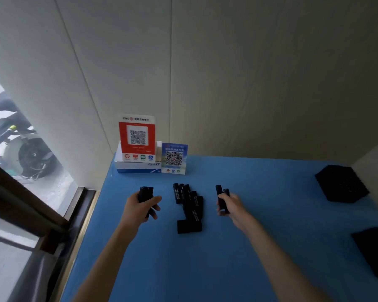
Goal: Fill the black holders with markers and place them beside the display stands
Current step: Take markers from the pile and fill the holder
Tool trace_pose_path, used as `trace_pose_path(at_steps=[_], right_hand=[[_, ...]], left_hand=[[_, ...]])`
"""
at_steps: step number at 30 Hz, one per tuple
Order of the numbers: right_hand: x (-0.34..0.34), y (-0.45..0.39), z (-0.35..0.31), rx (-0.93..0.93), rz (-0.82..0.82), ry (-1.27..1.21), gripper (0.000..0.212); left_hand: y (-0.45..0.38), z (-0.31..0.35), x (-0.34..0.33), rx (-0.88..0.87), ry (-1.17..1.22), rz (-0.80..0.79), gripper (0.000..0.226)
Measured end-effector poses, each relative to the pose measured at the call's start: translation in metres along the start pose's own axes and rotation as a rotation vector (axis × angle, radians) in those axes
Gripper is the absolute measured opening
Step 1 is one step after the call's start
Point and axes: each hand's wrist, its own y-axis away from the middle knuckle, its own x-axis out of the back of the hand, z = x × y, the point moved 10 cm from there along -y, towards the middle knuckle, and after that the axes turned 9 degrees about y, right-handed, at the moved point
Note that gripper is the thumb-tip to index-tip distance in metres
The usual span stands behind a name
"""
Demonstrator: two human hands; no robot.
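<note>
Several black markers lie in a loose pile on the blue table, between my two hands. My left hand grips a bunch of black markers, their ends pointing away from me. My right hand grips two black markers, held upright. A black honeycomb holder lies at the table's far right. A second black holder shows partly at the right edge. At the back stand a red QR display stand and a smaller blue one.
The red stand sits on a white and blue box at the table's back left corner. A pale wall runs behind the table. On the left are a window frame and a scooter outside.
</note>
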Motion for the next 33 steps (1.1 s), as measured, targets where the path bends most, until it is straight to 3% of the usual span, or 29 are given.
trace_pose_path(at_steps=[3, 18, 33], right_hand=[[0.025, 0.035, 0.012, -0.011, 0.062, -0.125, 0.015], [0.192, 0.204, 0.112, 0.050, 0.299, -0.298, 0.020], [0.371, 0.344, 0.260, 0.070, 0.268, -0.407, 0.020]], left_hand=[[0.006, -0.007, -0.027, 0.012, -0.019, -0.073, 0.023], [0.098, -0.029, -0.191, 0.032, -0.021, -0.363, 0.019], [0.300, -0.102, -0.364, -0.017, -0.033, -0.399, 0.021]])
